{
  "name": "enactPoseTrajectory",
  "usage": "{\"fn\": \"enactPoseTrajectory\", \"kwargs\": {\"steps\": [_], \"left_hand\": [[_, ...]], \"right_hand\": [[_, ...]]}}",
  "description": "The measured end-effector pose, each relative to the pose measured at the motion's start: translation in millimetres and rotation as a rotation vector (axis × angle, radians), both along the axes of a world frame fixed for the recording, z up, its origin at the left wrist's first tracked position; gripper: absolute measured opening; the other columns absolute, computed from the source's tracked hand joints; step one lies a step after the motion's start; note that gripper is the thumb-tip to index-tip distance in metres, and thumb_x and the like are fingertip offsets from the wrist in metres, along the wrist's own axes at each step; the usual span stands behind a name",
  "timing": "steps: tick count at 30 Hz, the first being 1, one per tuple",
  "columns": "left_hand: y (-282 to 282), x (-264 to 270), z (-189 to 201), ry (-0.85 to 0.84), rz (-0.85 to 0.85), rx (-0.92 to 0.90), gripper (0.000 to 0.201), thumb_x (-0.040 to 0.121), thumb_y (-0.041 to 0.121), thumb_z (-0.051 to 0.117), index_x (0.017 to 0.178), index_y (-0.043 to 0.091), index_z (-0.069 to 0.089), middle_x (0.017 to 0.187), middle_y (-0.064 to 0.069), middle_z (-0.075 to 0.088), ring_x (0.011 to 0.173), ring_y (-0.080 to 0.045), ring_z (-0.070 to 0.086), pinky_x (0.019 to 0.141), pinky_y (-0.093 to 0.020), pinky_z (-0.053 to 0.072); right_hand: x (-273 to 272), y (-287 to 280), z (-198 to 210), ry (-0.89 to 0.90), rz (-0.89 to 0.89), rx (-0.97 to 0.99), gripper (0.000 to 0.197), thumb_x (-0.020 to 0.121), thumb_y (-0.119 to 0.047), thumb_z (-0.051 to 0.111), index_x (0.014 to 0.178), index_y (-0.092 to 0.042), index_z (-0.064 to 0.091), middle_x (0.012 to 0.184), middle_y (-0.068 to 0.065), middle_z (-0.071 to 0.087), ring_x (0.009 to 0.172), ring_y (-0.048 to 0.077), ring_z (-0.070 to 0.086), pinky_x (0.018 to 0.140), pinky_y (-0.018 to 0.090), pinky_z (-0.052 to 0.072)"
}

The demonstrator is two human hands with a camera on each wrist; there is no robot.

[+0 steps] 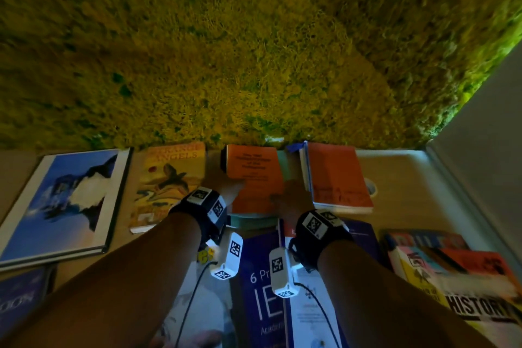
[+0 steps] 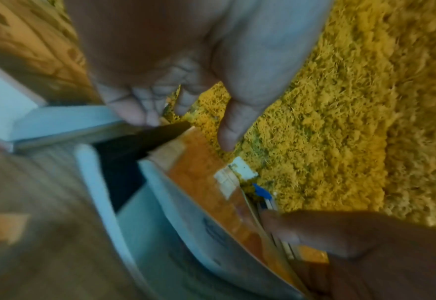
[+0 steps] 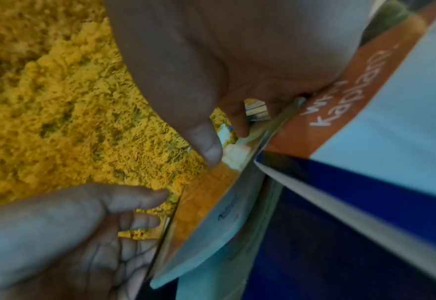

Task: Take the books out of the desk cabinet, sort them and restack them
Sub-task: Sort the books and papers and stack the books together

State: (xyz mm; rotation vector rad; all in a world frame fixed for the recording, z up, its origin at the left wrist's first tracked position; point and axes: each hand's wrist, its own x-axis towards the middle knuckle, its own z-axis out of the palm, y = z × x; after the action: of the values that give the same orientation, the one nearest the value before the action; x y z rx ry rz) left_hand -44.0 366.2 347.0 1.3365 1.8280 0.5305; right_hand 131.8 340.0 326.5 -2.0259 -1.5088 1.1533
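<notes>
Your left hand (image 1: 230,188) is reaching in at the near left edge of the orange paperback (image 1: 254,178), fingers loosely spread; the wrist view is showing the thumb apart from the fingers and the fingertips just at the book's edge, not curled round it. Your right hand (image 1: 291,198) is coming in at the near right corner, with its thumb (image 3: 209,150) and a finger hovering close to the cover; whether they are already pinching it I cannot tell.

The book is lying flat on a teal-edged book (image 1: 251,220), in the back row of the bench (image 1: 401,178), against the moss wall (image 1: 226,51). Just to its right a second orange book (image 1: 336,175) is sitting on a small stack; to its left are the Angels paperback (image 1: 169,181) and, further out, a large blue hardback (image 1: 65,200).

Judging by the thin, glossy cover, this one is probably light and floppy, and likely a little slick. You are best sliding a thumb under the near edge and taking both sides near the spine, so it is not sagging or fanning open. Closer to you, the purple book (image 1: 260,291) and the History magazine (image 1: 477,308) are crowding the bench, so lifting straight up looks safer than dragging.
</notes>
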Motion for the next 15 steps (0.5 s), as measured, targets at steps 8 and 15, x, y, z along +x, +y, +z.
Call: {"fn": "enactPoseTrajectory", "kwargs": {"steps": [8, 15], "left_hand": [[1.5, -23.5, 16.7, -0.054, 0.057, 0.158, 0.042, 0.079, 0.022, 0.08, 0.114, 0.014, 0.058, 0.098, -0.005, 0.068, 0.085, -0.025, 0.067, 0.059, -0.029, 0.049], [-110.5, -74.3, 43.4, -0.301, 0.093, 0.337, 0.016, 0.086, 0.003, 0.07, 0.099, 0.005, 0.061, 0.056, -0.006, 0.058, 0.046, -0.011, 0.056, 0.053, -0.026, 0.043]], "right_hand": [[2.0, -9.3, 21.2, 0.314, -0.187, 0.113, 0.046, 0.088, -0.002, 0.07, 0.131, -0.015, 0.059, 0.118, 0.011, 0.062, 0.1, 0.027, 0.061, 0.082, 0.036, 0.051], [-20.0, -92.2, 65.0, 0.432, 0.005, 0.161, 0.029, 0.085, -0.007, 0.077, 0.102, -0.024, 0.06, 0.109, 0.004, 0.066, 0.104, 0.029, 0.067, 0.089, 0.048, 0.058]]}}
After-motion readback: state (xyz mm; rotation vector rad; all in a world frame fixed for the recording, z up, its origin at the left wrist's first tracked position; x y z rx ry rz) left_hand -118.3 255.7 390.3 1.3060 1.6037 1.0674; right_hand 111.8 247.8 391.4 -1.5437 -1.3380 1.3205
